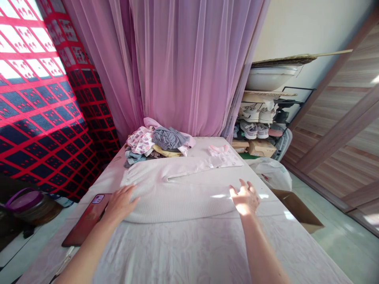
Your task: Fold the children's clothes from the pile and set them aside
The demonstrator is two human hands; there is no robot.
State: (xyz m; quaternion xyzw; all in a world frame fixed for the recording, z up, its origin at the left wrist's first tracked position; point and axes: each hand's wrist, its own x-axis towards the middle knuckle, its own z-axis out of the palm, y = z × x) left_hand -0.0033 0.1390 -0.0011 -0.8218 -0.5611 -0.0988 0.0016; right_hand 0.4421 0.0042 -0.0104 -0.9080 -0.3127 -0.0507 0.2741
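Meanwhile, a pale pink knit top (177,193) lies flat across the bed (189,252), left hand (120,203) pressing one corner with fingers together, right hand (245,197) splayed at the other. A sweeping forearm could knock the red-cased phone (89,219) off the edge.

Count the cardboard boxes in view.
3: a small box and a larger box below the shoes, an open box on the floor beside the bed. Others may be hidden.

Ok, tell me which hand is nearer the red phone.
Left. The left hand rests on the white sweater, just beside the phone; the right hand is across the sweater, well away.
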